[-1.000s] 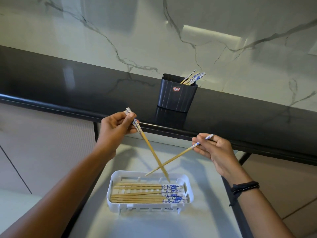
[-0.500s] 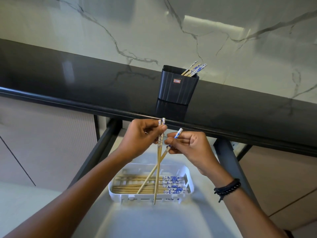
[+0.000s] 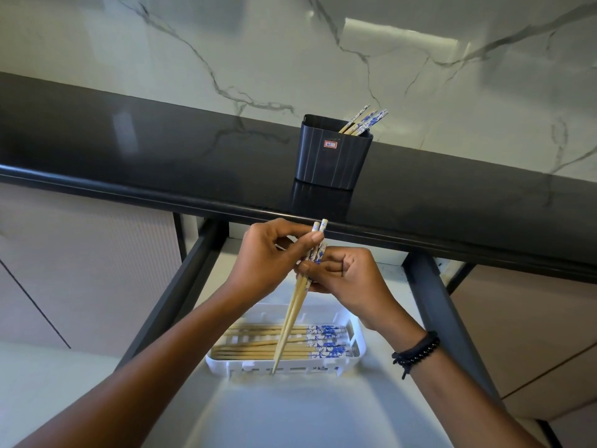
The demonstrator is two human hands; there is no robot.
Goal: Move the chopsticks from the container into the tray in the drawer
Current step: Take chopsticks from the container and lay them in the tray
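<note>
A dark ribbed container (image 3: 332,156) stands on the black countertop (image 3: 129,150) with several blue-patterned chopsticks (image 3: 365,121) leaning at its right corner. Below, a white slotted tray (image 3: 359,337) lies in the open drawer (image 3: 290,412) and holds several chopsticks side by side. Above the tray, my left hand (image 3: 268,257) and my right hand (image 3: 352,279) meet around a bundle of bamboo chopsticks (image 3: 292,315). The bundle hangs nearly upright, patterned ends up, tips down over the tray's front wall. Both hands grip its upper part.
A marble wall (image 3: 290,53) rises behind the countertop. Dark drawer rails (image 3: 174,299) run along both sides of the drawer. Pale cabinet fronts (image 3: 80,270) flank it left and right. A black bead bracelet (image 3: 416,350) is on my right wrist.
My hands came together from wide apart. The separate chopsticks, crossed a second ago, now lie together as one near-upright bundle held by both hands.
</note>
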